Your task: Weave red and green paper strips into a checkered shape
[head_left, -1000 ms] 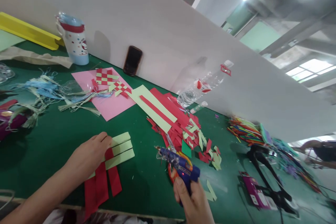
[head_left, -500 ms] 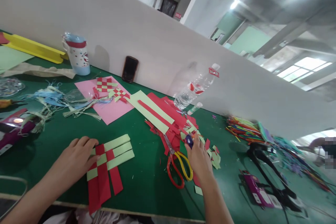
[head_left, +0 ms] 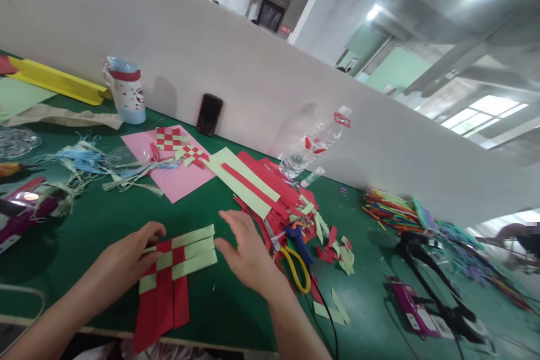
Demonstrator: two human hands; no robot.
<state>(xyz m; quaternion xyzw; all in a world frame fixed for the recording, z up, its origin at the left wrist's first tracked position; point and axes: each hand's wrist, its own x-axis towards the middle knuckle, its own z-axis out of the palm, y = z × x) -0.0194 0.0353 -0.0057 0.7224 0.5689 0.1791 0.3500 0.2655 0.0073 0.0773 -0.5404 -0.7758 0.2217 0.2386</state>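
In front of me lies a weave of red and pale green paper strips (head_left: 172,259), its loose red ends pointing towards me and its green ends to the right. My left hand (head_left: 141,250) holds its upper left edge, thumb on top and the other fingers curled. Just off the green ends is my right hand (head_left: 248,256), thumb and fingers apart, holding nothing. To its right a dark blue glue gun (head_left: 299,243) with a black cord lies across scissors (head_left: 298,273) with yellow and red handles. My right hand and the glue gun partly cover the scissors.
Red and green paper scraps (head_left: 333,247) are scattered past the scissors. Behind stand a water bottle (head_left: 312,146), a phone (head_left: 210,114) and a blue and white flask (head_left: 129,93) near the partition. Pink paper (head_left: 172,183) bears smaller weaves. A black stand (head_left: 439,281) is at right.
My right hand has let go of the glue gun and moved left to the green strip ends. The glue gun now lies over the scissors. The red strips have shifted closer together.
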